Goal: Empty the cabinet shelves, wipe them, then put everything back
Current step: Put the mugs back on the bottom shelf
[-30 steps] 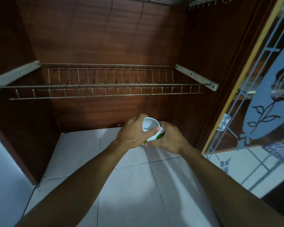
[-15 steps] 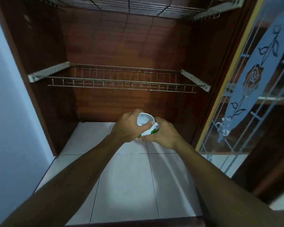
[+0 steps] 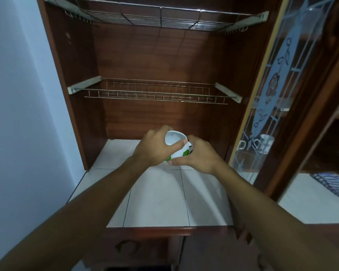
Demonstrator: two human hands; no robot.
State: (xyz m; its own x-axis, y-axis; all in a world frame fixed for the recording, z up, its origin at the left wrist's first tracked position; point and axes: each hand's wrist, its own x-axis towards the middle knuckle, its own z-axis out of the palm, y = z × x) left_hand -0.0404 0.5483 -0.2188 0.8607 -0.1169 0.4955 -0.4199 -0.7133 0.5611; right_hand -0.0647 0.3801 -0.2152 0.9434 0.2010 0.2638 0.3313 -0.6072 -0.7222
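Observation:
A white cup with green markings (image 3: 174, 140) is held between both hands above the white tiled counter (image 3: 157, 200) inside the brown wooden cabinet (image 3: 160, 59). My left hand (image 3: 155, 147) grips the cup's left side, thumb across its rim. My right hand (image 3: 196, 155) holds its right and lower side. Behind and above the hands hangs a bare wire rack shelf (image 3: 155, 91). A second wire rack (image 3: 157, 18) runs across the top.
The glass cabinet door (image 3: 270, 90) with a frosted flower pattern stands open at the right. Behind it white mugs (image 3: 265, 143) sit in the neighbouring compartment. A striped cloth (image 3: 333, 184) lies on the right counter. A pale wall bounds the left. Drawers sit below the counter edge.
The view has pulled back and tilted up, bringing the upper rack and counter's front edge into sight. Both hands keep hold of the cup in about the same spot.

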